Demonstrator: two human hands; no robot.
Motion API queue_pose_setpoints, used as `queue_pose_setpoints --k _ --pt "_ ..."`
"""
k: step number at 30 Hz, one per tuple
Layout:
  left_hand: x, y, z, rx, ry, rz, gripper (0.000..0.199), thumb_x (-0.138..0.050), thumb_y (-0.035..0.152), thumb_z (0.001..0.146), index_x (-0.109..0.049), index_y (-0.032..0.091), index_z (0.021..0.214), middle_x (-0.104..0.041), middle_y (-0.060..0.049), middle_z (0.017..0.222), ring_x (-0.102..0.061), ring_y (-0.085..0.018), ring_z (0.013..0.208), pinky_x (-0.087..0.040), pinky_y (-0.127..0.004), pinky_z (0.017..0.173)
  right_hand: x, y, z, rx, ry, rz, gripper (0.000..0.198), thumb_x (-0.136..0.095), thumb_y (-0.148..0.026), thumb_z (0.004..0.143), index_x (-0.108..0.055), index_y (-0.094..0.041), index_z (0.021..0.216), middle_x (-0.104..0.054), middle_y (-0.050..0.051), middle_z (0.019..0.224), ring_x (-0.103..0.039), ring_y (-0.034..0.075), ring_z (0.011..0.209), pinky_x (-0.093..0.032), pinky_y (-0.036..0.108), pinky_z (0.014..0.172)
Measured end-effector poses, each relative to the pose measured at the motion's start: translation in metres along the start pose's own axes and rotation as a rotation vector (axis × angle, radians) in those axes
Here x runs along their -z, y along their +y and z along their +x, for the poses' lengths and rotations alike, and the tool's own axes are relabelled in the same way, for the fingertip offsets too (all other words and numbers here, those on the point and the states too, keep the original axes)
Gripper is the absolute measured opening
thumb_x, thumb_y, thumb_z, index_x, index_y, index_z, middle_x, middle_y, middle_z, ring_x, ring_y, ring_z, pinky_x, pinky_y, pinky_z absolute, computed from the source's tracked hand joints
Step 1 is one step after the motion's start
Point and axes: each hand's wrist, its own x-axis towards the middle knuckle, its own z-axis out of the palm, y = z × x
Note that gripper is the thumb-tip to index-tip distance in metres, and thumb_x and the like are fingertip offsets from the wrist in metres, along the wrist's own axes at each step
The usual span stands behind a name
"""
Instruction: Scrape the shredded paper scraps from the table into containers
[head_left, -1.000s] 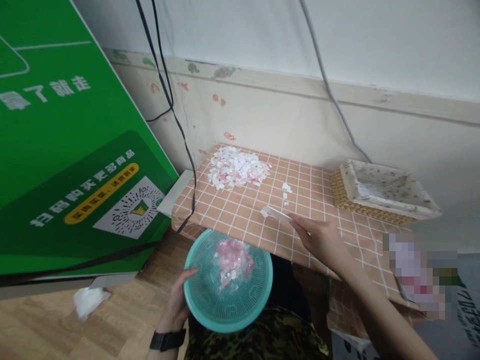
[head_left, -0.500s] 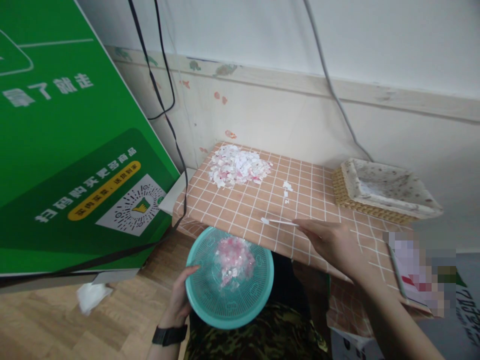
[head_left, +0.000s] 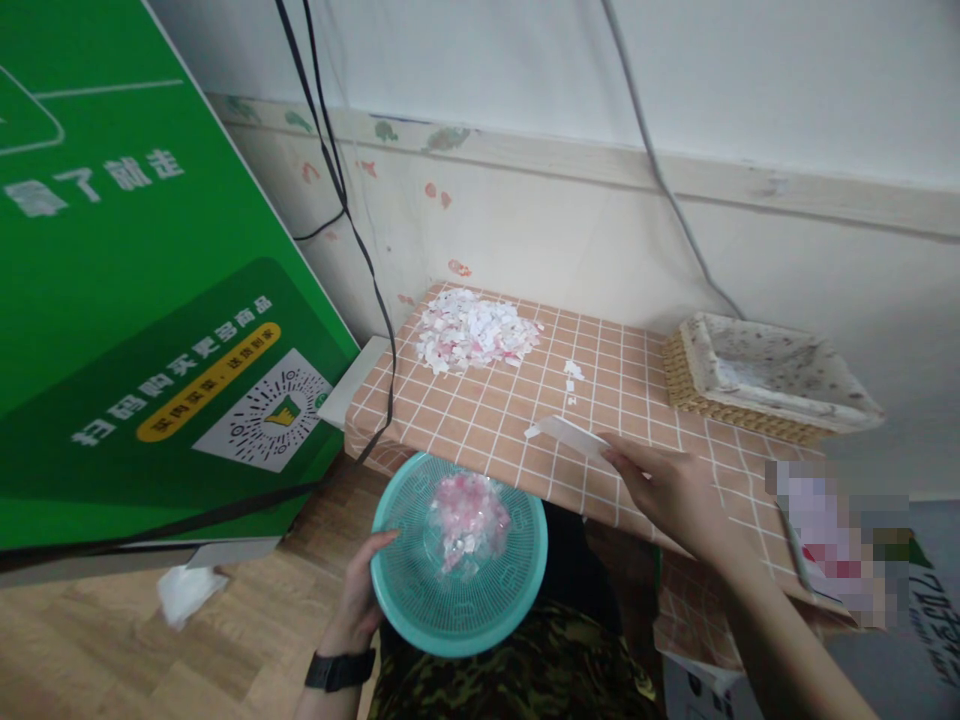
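My left hand (head_left: pixel 360 588), with a dark band on its wrist, grips the left rim of a round turquoise plastic colander (head_left: pixel 457 630). Pink and clear scraps (head_left: pixel 471 520) lie inside it, just below the table's front edge. Between the fingers of my right hand (head_left: pixel 671 490) is a thin white card (head_left: pixel 574 438), tilted so its flat face shows. A small white scrap (head_left: pixel 532 432) is at the card's left end, over the checked tablecloth (head_left: pixel 442 425). A heap of white and pink scraps (head_left: pixel 476 332) covers the table's far left part. A few white bits (head_left: pixel 572 372) lie right of it.
A wicker basket (head_left: pixel 739 412) with a cloth lining stands at the table's right. Black cables (head_left: pixel 375 290) hang over the left corner beside a large green panel (head_left: pixel 150 300). A wall (head_left: pixel 555 230) runs behind the table. White plastic (head_left: pixel 187 592) lies on the floor.
The white card has turned from edge-on to showing its flat face, and my right hand has shifted slightly. The hanging cables have swung right. My left hand and the colander stay put.
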Motion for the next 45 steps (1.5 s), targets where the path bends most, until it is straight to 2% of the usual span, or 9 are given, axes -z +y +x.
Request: queue_pose_setpoints --k 4,11,19,25,30,33,36,38,45 --pt "-0.001 -0.001 0.0 0.008 0.001 0.006 0.007 -0.071 0.016 0.063 -0.073 0.01 0.065 -0.074 -0.009 0.064 -0.067 -0.022 0.055 -0.057 -0.034 0.058 -0.008 -0.004 0.003 -0.038 -0.021 0.066 0.032 -0.047 -0.034 0.093 -0.069 -0.019 0.112 -0.075 0.007 0.085 -0.069 0.017 0.062 -0.049 0.025 0.056" --pt "0.005 -0.003 0.003 0.001 -0.004 0.006 0.008 -0.071 0.016 0.064 -0.073 0.009 0.069 -0.075 -0.01 0.066 -0.068 -0.023 0.057 -0.056 -0.034 0.06 -0.008 0.019 0.012 -0.129 0.069 -0.019 0.035 -0.047 -0.038 0.092 -0.07 -0.02 0.112 -0.075 0.007 0.081 -0.067 0.02 0.057 -0.047 0.027 0.051" --pt "-0.003 -0.003 0.0 -0.003 0.03 0.023 0.007 -0.068 0.014 0.065 -0.073 0.01 0.069 -0.075 -0.01 0.066 -0.07 -0.026 0.061 -0.058 -0.038 0.064 -0.01 -0.003 0.006 -0.047 -0.054 0.204 0.032 -0.047 -0.036 0.092 -0.07 -0.021 0.11 -0.075 0.005 0.087 -0.068 0.017 0.062 -0.051 0.026 0.058" --pt "-0.002 -0.002 0.0 0.007 0.046 0.018 0.006 -0.067 0.014 0.065 -0.072 0.011 0.068 -0.075 -0.01 0.064 -0.07 -0.026 0.06 -0.058 -0.037 0.064 -0.016 0.034 0.029 -0.141 0.022 0.154 0.035 -0.049 -0.036 0.09 -0.07 -0.019 0.113 -0.074 0.008 0.095 -0.07 0.02 0.069 -0.053 0.029 0.06" --pt "0.001 -0.004 0.001 0.003 0.037 0.009 0.006 -0.068 0.015 0.065 -0.072 0.011 0.068 -0.075 -0.009 0.066 -0.069 -0.024 0.059 -0.058 -0.036 0.062 -0.012 0.064 0.05 -0.265 0.136 0.155 0.038 -0.055 -0.039 0.086 -0.071 -0.016 0.112 -0.075 0.008 0.082 -0.069 0.023 0.066 -0.053 0.031 0.056" --pt "0.003 -0.006 0.003 0.005 0.035 0.011 0.007 -0.068 0.015 0.066 -0.072 0.011 0.07 -0.075 -0.009 0.066 -0.068 -0.023 0.056 -0.058 -0.035 0.06 -0.011 0.055 0.05 -0.306 0.129 0.363 0.043 -0.055 -0.042 0.085 -0.068 -0.015 0.115 -0.075 0.008 0.084 -0.069 0.023 0.063 -0.055 0.032 0.052" --pt "0.005 -0.007 0.005 0.022 0.008 0.011 0.008 -0.068 0.015 0.067 -0.073 0.01 0.072 -0.075 -0.01 0.069 -0.069 -0.024 0.059 -0.058 -0.037 0.062 -0.019 0.032 0.041 -0.261 -0.029 0.574 0.043 -0.053 -0.044 0.087 -0.067 -0.016 0.117 -0.074 0.008 0.09 -0.069 0.022 0.063 -0.057 0.032 0.051" --pt "0.006 -0.007 0.006 0.024 -0.007 0.002 0.01 -0.068 0.015 0.068 -0.074 0.01 0.074 -0.076 -0.01 0.071 -0.07 -0.024 0.061 -0.058 -0.037 0.063 -0.028 0.021 0.036 -0.229 -0.089 0.576 0.041 -0.052 -0.042 0.088 -0.068 -0.017 0.116 -0.074 0.007 0.091 -0.069 0.021 0.064 -0.057 0.031 0.05" --pt "0.007 -0.006 0.005 0.023 -0.022 -0.003 0.011 -0.069 0.015 0.069 -0.074 0.01 0.076 -0.076 -0.011 0.075 -0.07 -0.025 0.064 -0.058 -0.037 0.067 -0.038 0.037 0.041 -0.367 0.076 0.511 0.044 -0.054 -0.044 0.086 -0.068 -0.013 0.114 -0.074 0.009 0.083 -0.068 0.022 0.058 -0.055 0.031 0.049"
